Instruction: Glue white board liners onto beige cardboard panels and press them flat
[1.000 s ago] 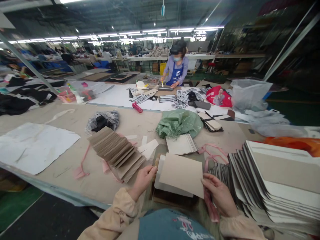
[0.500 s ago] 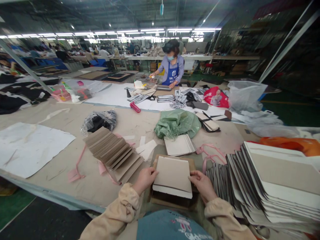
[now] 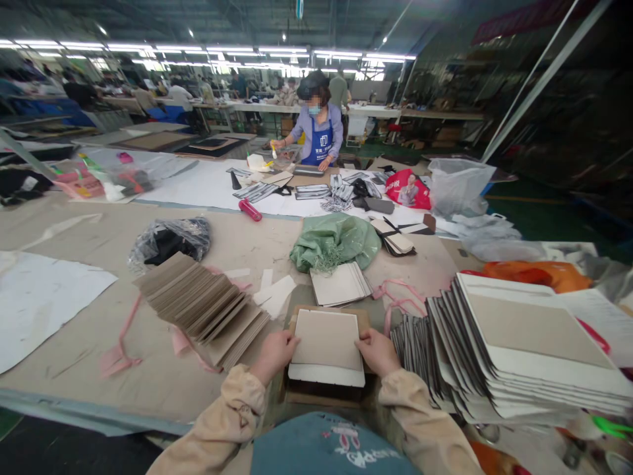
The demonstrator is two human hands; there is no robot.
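Observation:
A beige board (image 3: 326, 338) lies over a white panel (image 3: 326, 377), whose lower strip shows beyond the board's near edge. My left hand (image 3: 275, 354) has its fingers closed at the left edge of the board and panel. At the opposite edge, my right hand (image 3: 380, 352) pinches the right side. Which layers sit between the fingertips I cannot tell. Under them is a brown board (image 3: 363, 319). Just beyond lies a stack of off-white cards (image 3: 341, 285).
Fanned brown boards (image 3: 192, 300) lie to the left, and tall stacked white-and-beige panels (image 3: 539, 336) to the right. A green bag (image 3: 336, 241) and pink strips (image 3: 403, 295) lie ahead. Across the table stands a person in a blue apron (image 3: 319, 142).
The view has turned slightly right, so the scene shifts left. My right-hand fingers have closed more at the edge. The dark gap under the beige board's near edge has gone.

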